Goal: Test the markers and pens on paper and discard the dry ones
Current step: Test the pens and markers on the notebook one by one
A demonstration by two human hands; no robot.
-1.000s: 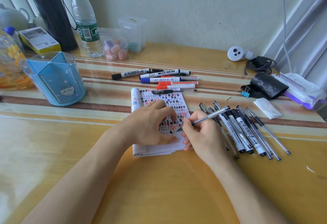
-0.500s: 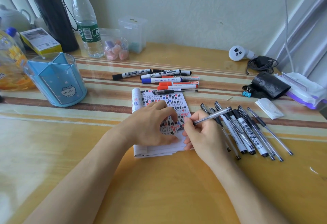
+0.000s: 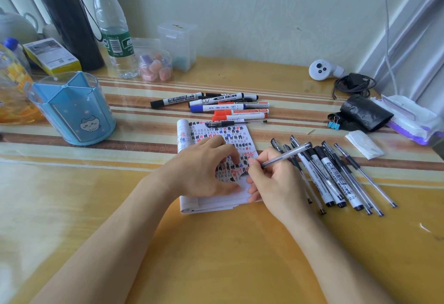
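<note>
Right hand pinches a clear pen, tip down on the scribbled notepad mid-desk. Left hand presses the pad flat with arched fingertips, gripping nothing. Spare pens lie just right of it, markers toward the far edge.

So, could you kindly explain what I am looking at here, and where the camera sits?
There is no machine: a person wears one camera on the head, looking down at their own two hands. The left hand rests on a notepad full of test scribbles on the table. The right hand pinches a clear pen, its tip at the page. Coloured markers lie behind the pad, more pens and markers lie to its right, and a blue holder stands at the left.
</note>
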